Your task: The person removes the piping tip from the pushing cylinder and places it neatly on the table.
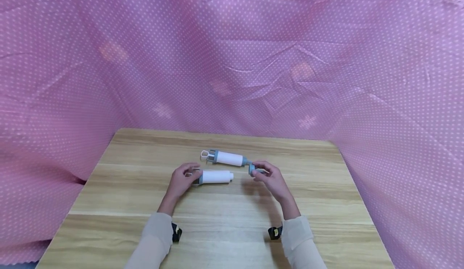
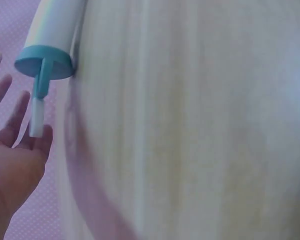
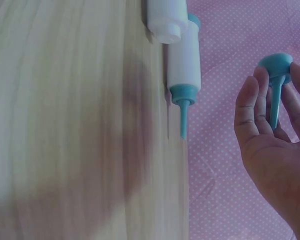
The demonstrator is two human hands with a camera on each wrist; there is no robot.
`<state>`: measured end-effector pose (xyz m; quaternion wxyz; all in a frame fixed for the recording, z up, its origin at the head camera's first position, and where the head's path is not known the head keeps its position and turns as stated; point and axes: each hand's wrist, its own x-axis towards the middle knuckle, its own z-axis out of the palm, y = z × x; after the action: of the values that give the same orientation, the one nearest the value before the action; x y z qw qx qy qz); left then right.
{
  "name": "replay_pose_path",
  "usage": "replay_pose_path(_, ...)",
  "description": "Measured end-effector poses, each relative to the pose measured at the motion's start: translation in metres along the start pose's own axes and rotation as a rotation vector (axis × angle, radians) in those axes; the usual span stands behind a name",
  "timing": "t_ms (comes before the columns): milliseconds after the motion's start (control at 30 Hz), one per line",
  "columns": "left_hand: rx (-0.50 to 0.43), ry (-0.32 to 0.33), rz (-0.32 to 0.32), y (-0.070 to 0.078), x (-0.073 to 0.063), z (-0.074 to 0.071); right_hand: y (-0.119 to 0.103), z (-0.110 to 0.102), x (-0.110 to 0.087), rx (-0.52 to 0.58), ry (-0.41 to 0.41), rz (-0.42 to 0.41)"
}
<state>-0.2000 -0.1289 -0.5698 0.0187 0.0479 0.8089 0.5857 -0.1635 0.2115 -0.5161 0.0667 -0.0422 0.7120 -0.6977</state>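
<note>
A large white syringe (image 1: 216, 176) with a teal collar lies on the table, its narrow bare tip facing right. My left hand (image 1: 183, 179) is around its plunger end, with the fingers loosely extended. In the left wrist view, the teal and white plunger handle (image 2: 38, 107) passes in front of those fingers. My right hand (image 1: 271, 179) pinches a teal nozzle cap (image 3: 276, 66) between thumb and fingertips, its thin spout pointing toward the palm. The cap is held just right of the bare tip, apart from it.
Behind lies a second white syringe (image 1: 229, 158) with a teal nozzle on its right end and a white loop handle at its left. Both rest on a wooden table (image 1: 224, 224). A pink dotted cloth (image 1: 232, 79) hangs around the back and sides.
</note>
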Motion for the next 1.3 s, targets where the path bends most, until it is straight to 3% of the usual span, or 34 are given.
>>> replay_pose_path(267,0.017,0.033,0.083,0.028,0.001,0.000,-0.001,0.006,0.002,-0.009,0.002,-0.014)
replay_pose_path(500,-0.057,0.024,0.173,0.052,-0.001,0.013,-0.005,0.009,0.003,0.017,-0.003,-0.037)
replay_pose_path(900,-0.144,0.026,0.128,0.070,-0.007,0.035,-0.014,0.017,0.003,0.034,0.020,-0.036)
replay_pose_path(1000,-0.222,0.017,0.147,0.073,-0.008,0.040,-0.017,0.021,0.003,0.048,0.029,-0.045)
replay_pose_path(1133,-0.362,-0.042,0.151,0.079,-0.011,0.046,-0.017,0.025,0.001,0.065,0.032,-0.053)
replay_pose_path(1300,-0.422,-0.080,0.127,0.084,-0.013,0.052,-0.016,0.030,-0.001,0.066,0.031,-0.054)
